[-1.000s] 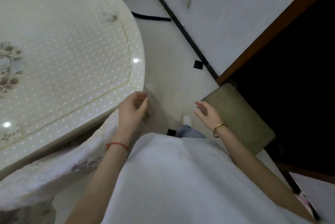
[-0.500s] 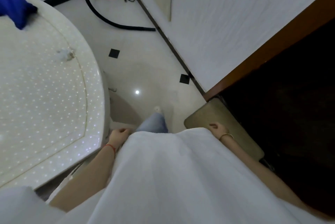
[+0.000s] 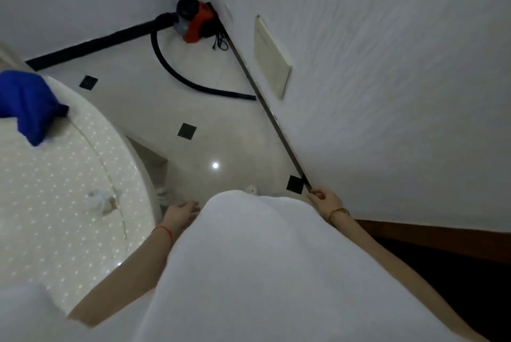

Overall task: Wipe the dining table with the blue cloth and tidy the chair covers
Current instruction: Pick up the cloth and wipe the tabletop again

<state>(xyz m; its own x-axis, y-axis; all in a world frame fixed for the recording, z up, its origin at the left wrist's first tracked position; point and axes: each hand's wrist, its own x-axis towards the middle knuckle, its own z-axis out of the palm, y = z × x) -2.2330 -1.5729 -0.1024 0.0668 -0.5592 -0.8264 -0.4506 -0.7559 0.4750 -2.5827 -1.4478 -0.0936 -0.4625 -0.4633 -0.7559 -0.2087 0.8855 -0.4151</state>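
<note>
The blue cloth (image 3: 26, 105) lies bunched on the table (image 3: 55, 203), far up from the left hand (image 3: 181, 213). Both hands, left and right hand (image 3: 325, 200), hang loosely curled and hold nothing.

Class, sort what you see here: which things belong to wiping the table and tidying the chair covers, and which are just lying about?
Belongs to the job:
blue cloth, bunched on the table
dining table
left hand and right hand, both holding nothing

Just lying about:
red vacuum cleaner in the corner
black hose on the floor
</note>
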